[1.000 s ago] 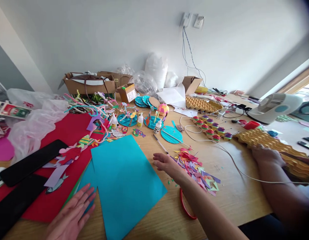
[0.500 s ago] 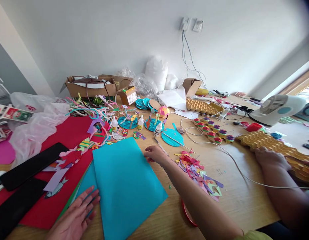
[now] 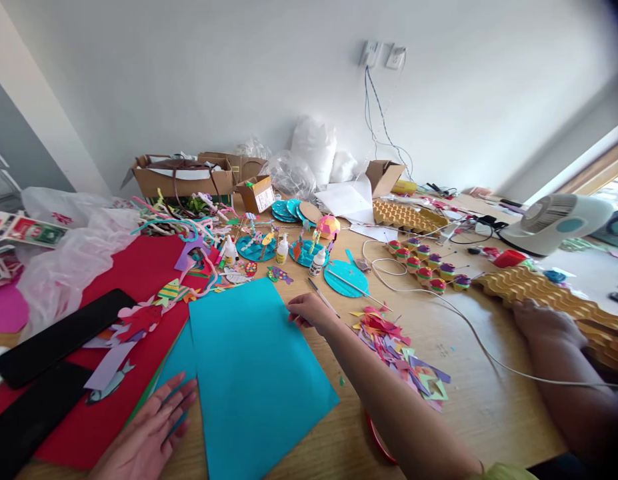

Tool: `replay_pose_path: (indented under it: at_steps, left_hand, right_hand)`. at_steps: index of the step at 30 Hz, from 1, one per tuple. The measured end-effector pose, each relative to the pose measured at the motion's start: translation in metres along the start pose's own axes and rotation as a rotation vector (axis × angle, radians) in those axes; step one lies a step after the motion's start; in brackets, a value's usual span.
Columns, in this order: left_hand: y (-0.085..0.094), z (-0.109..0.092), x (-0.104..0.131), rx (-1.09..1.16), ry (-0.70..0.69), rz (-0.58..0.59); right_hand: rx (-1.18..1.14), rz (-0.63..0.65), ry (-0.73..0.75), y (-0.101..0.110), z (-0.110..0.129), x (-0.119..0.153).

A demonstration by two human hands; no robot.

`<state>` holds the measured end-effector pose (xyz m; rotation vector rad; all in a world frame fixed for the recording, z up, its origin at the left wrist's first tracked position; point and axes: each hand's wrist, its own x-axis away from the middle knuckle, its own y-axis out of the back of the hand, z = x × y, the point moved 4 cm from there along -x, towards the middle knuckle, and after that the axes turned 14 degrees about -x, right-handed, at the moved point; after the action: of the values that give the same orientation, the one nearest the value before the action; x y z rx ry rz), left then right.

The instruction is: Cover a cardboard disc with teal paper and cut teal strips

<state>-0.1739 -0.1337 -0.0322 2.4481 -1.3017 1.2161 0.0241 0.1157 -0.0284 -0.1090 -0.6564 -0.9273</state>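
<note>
The right hand is resting, fingers bent, at the right edge of one large blue sheet, seemingly positioning it; whether it is pinching, I cannot tell. The left hand is hovering open just beside the sheet's left edge; a two-handed lift would call for closing it. Three small bottles are standing beyond the right hand; two black slabs are lying past the left.
</note>
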Motion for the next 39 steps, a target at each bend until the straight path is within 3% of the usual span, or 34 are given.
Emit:
replay_pose_path:
  at_steps: [6, 10, 16, 24, 32, 39]
  left_hand:
    - [-0.001, -0.005, -0.003, 0.038, -0.035, 0.053]
    - [-0.003, -0.012, -0.001, 0.033, -0.107, 0.020]
    - [-0.015, -0.021, -0.004, 0.024, -0.082, 0.057]
    - [-0.024, -0.035, -0.003, 0.017, -0.039, -0.028]
    - [-0.032, -0.042, -0.026, -0.271, -0.248, 0.171]
    - [-0.047, -0.047, -0.025, -0.655, -0.363, 0.114]
  right_hand:
    - [-0.098, 0.001, 0.017, 0.002, -0.003, -0.003]
    - [-0.173, 0.010, 0.036, 0.002, -0.003, -0.003]
    - [-0.256, 0.030, 0.044, 0.000, -0.004, -0.002]
    - [-0.299, 0.050, 0.042, 0.002, -0.004, -0.003]
    - [-0.252, 0.073, 0.073, 0.001, -0.005, -0.002]
    - [-0.086, 0.105, 0.204, -0.001, -0.003, 0.025]
